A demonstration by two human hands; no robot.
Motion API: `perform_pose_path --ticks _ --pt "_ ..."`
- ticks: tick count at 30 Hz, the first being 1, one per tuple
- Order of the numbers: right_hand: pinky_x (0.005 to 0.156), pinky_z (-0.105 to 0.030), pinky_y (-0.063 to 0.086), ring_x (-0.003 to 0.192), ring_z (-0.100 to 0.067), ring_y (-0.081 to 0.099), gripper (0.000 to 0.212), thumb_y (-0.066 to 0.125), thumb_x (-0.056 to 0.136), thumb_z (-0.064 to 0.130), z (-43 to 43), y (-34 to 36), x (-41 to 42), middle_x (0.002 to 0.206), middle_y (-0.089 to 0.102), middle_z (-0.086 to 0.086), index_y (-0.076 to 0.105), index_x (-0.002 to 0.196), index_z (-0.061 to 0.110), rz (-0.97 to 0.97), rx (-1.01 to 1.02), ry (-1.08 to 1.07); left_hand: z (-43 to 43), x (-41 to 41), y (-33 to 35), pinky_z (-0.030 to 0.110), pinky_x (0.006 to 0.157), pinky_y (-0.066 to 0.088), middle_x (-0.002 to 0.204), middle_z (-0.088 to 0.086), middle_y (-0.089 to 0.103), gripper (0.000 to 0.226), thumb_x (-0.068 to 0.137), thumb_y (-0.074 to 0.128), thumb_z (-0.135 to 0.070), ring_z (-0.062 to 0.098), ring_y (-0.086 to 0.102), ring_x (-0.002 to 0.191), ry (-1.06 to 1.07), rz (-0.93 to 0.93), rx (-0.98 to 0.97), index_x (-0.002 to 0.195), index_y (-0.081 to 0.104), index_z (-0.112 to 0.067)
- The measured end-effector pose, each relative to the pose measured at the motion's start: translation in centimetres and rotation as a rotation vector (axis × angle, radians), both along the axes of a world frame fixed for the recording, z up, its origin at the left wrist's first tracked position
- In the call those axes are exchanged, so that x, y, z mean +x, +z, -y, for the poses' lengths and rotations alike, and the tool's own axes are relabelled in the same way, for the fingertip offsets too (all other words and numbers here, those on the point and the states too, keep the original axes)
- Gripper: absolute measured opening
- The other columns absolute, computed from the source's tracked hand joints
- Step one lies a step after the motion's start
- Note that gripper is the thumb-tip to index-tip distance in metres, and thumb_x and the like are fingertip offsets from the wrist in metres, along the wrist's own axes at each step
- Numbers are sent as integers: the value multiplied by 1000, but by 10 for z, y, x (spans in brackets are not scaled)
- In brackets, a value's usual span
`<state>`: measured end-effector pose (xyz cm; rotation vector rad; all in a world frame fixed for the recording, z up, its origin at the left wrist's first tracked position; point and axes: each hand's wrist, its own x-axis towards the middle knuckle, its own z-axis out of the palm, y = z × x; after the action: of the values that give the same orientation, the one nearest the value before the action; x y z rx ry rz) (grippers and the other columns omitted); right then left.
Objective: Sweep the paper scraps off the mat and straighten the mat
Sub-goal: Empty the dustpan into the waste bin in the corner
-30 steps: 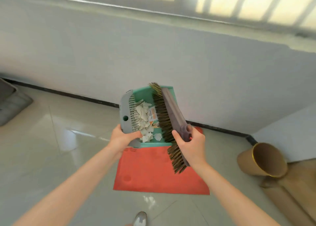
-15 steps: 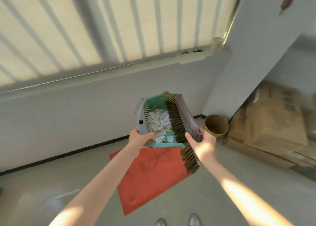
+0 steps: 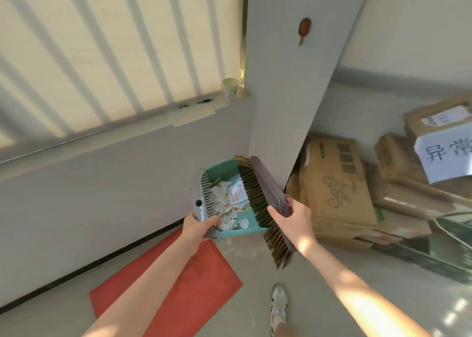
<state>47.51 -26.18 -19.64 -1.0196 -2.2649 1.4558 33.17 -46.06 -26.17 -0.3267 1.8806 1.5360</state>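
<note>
Forearms reach up from the bottom edge toward the middle of the view. Beneath them the red mat (image 3: 212,281) lies flat on the pale tiled floor (image 3: 255,260), close to the wall's dark skirting and partly hidden behind the left forearm. A white sneaker (image 3: 279,303) stands on the tiles just right of the mat.

Higher up, the left hand (image 3: 198,225) grips the grey comb-toothed side of a teal dustpan (image 3: 222,169), fingers wrapped underneath and thumb lying over the inner edge. The pan is held in the air above the mat's far corner. Paper scraps (image 3: 224,204) are heaped inside it against the grey teeth, a few near the front lip. The right hand (image 3: 293,218) is curled round the purplish back of a brush (image 3: 265,191), whose tan bristles lie along the pan's right side and stick out below its lip.

Beyond the hands, cardboard boxes (image 3: 337,191) are stacked in the corner on the right, one carrying a white sheet (image 3: 447,155) with handwritten characters. On the windowsill stand a paper cup (image 3: 229,87) and dark pens (image 3: 195,103). A popsicle-shaped ornament (image 3: 304,30) hangs on the wall.
</note>
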Motion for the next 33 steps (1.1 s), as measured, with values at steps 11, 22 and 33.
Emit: perform_pose_path --ticks 11,22,33 --pt "83 -20 39 101 -6 53 48 70 87 31 -170 -46 -68 107 60 6 60 124 3 95 2 122 -154 -38 -44 49 83 58 93 6 71 35 68 80 3 24 68 82 152 -3 0 94 64 -15" --pt "83 -21 43 112 -22 61 50 68 88 36 -220 -107 -120 121 66 -6 60 125 5 188 29 131 -214 -81 -102 46 85 58 99 6 71 41 63 82 -1 26 68 92 208 23 -65 96 62 -16" --pt "103 -47 46 113 -26 61 42 70 87 31 -236 -344 -208 119 67 -6 62 122 11 104 -27 -195 -261 -155 -322 43 77 60 106 5 68 57 66 83 -5 25 67 97 210 -41 -33 115 56 -11"
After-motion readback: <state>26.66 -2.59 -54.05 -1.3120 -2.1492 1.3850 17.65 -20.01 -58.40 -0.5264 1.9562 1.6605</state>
